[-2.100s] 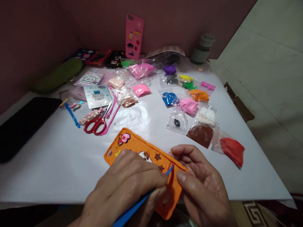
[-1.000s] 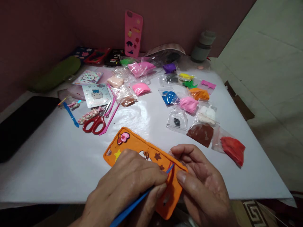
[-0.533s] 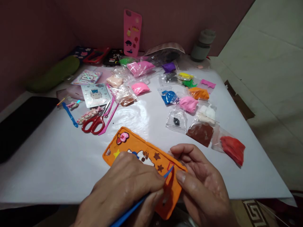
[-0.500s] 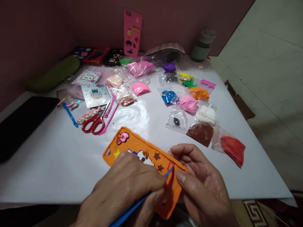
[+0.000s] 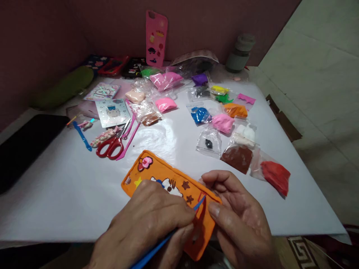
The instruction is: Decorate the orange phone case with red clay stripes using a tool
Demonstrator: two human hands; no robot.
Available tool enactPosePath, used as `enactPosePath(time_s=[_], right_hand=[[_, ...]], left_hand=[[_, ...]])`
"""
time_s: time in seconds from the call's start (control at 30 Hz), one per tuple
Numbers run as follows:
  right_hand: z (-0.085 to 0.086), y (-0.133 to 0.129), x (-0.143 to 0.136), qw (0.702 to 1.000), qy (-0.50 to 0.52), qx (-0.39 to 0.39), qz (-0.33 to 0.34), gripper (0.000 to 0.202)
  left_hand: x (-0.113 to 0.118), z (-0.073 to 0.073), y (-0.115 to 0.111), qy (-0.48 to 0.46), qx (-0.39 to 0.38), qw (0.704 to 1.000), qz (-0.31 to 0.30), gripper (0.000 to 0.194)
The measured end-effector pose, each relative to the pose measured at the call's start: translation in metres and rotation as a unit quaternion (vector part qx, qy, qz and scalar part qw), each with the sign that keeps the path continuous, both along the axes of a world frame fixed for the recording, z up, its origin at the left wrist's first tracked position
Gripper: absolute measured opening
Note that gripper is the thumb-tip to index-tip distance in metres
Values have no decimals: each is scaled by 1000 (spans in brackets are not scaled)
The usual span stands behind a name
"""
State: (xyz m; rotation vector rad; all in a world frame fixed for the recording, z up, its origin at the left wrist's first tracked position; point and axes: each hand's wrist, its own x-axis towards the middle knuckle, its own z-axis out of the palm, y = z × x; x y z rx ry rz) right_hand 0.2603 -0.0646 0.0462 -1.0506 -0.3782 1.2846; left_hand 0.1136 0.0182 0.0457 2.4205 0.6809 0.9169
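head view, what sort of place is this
Probably a craft table, perhaps in a home: small bags of coloured, clay-like stuff, red scissors, and an orange case with raised decorations under the blue tool in the left hand.

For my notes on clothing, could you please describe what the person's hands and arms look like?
The left hand and right hand are both bare: no glove, ring or bracelet shows. No sleeve is in view either. The right thumbnail looks short, without visible polish.
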Motion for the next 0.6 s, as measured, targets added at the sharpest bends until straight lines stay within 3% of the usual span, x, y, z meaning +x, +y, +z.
enactPosePath(time_s=[0.17, 0.37, 0.6], right_hand=[[-4, -1, 1, 1000, 14, 19, 9, 22], [-5, -1, 1, 1000, 12, 26, 10, 23], [0, 0, 1, 1000, 18, 9, 2, 24]], left_hand=[[-7, -2, 3, 24, 30, 999, 5, 37], [-2, -2, -1, -6, -14, 1000, 16, 40], [1, 5, -1, -60, -37, 997, 14, 25]])
